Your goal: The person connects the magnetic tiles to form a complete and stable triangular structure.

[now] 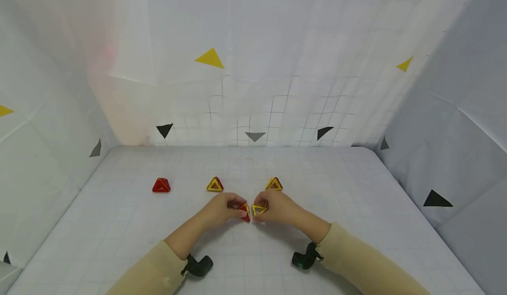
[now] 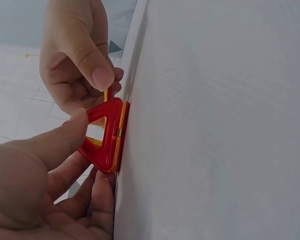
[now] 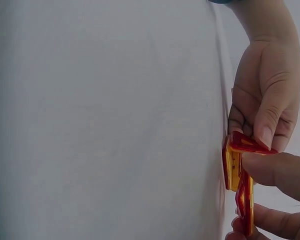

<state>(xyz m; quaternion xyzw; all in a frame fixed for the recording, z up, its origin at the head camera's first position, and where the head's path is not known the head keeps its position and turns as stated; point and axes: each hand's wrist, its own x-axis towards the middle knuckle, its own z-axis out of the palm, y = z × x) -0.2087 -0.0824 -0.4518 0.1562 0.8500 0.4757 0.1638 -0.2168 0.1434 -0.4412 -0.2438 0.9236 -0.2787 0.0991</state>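
Near the middle of the table, my left hand (image 1: 220, 208) holds red and yellow triangular magnetic tiles (image 2: 110, 145) between thumb and fingers. They are joined at an angle, with one tile low against the table and another tilted up. Just to the right, my right hand (image 1: 279, 208) pinches a separate-looking triangular tile (image 1: 259, 209) with a yellow frame. The right wrist view shows this tile (image 3: 245, 205) on edge, close beside the left hand's pieces. Whether they touch cannot be told. Fingers partly cover both sets of tiles.
Behind the hands, a red pyramid of tiles (image 1: 161, 185) stands at the left. A yellow-fronted pyramid (image 1: 215, 184) is nearer the middle, and another (image 1: 274, 183) sits right behind my right hand. White sheets with triangle marks enclose the white table (image 1: 340, 176).
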